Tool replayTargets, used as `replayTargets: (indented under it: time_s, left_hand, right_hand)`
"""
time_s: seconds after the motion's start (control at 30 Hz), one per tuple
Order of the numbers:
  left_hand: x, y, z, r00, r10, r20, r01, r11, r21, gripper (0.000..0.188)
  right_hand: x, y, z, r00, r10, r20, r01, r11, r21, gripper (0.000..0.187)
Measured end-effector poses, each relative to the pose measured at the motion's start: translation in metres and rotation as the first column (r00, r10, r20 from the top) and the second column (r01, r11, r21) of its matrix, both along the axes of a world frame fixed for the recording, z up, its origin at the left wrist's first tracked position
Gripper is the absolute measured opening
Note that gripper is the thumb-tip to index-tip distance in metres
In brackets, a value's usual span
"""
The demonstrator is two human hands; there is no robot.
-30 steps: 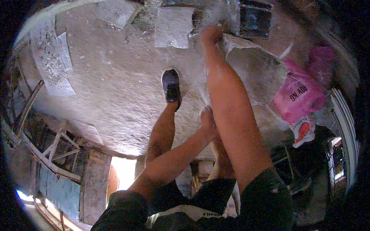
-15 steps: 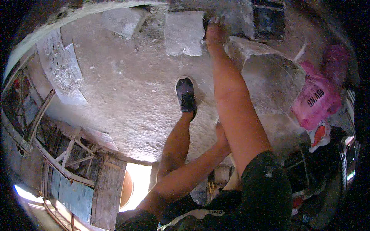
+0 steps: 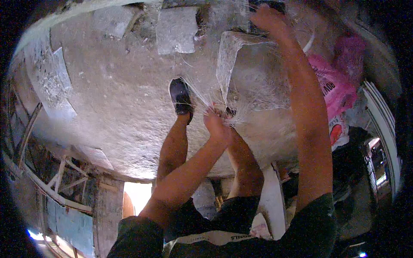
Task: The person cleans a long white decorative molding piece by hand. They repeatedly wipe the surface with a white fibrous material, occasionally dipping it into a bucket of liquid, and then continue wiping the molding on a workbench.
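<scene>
My left hand (image 3: 217, 123) is closed around a bundle of thin, pale, translucent strands (image 3: 198, 92) in front of my legs. The strands fan out toward my dark shoe (image 3: 180, 94), and loose ends spread to the right of the fist. My right arm is stretched far forward. At its end my right hand (image 3: 272, 20) is bent over beside a dark, flat panel (image 3: 258, 30) near the top edge. Its fingers are blurred and partly hidden, so any grip there does not show. A pale angular sheet (image 3: 227, 58) lies just nearer to me.
Flat grey pieces (image 3: 176, 32) lie on the rough concrete floor (image 3: 116, 94) ahead. To the right is a pink plastic bag (image 3: 337, 92) beside a white and red one (image 3: 339, 131). A metal frame (image 3: 64, 189) stands at the left, and pale slats (image 3: 383, 124) lean at the far right.
My right hand has moved to the right at the far end. My left hand, mostly hidden behind the right forearm before, now shows with the strands. The view has turned to the right.
</scene>
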State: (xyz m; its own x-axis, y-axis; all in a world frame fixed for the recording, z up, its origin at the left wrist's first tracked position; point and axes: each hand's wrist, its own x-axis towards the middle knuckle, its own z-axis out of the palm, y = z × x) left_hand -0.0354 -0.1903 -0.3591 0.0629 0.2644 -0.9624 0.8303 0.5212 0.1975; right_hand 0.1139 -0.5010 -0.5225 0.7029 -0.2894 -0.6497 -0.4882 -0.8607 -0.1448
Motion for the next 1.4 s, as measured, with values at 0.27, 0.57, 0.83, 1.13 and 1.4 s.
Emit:
replayTargets:
  time_s: [0.27, 0.57, 0.83, 1.13, 1.4]
  left_hand:
    - [0.012, 0.0, 0.0, 0.995, -0.069, 0.067, 0.062, 0.993, 0.102, 0.014]
    - [0.01, 0.043, -0.023, 0.995, -0.042, 0.089, 0.03, 0.99, 0.138, 0.022]
    - [-0.001, 0.025, 0.02, 0.994, -0.018, -0.106, 0.003, 0.991, -0.137, 0.026]
    - [0.004, 0.042, 0.023, 0.985, 0.009, -0.174, -0.053, 0.968, -0.247, 0.028]
    - [-0.004, 0.046, 0.011, 0.996, -0.003, -0.092, -0.017, 0.976, -0.216, 0.026]
  right_hand:
    - [-0.018, -0.022, -0.017, 0.968, 0.109, -0.227, -0.04, 0.957, 0.288, 0.053]
    - [0.032, 0.152, -0.021, 0.87, 0.32, 0.375, -0.209, 0.928, -0.308, 0.029]
    - [-0.059, 0.249, -0.147, 0.795, -0.607, 0.03, 0.596, 0.77, -0.226, 0.038]
    - [-0.087, 0.288, -0.152, 0.972, -0.178, 0.152, 0.228, 0.866, -0.444, 0.037]
    - [-0.029, 0.266, -0.107, 0.835, -0.332, 0.44, 0.491, 0.809, -0.322, 0.034]
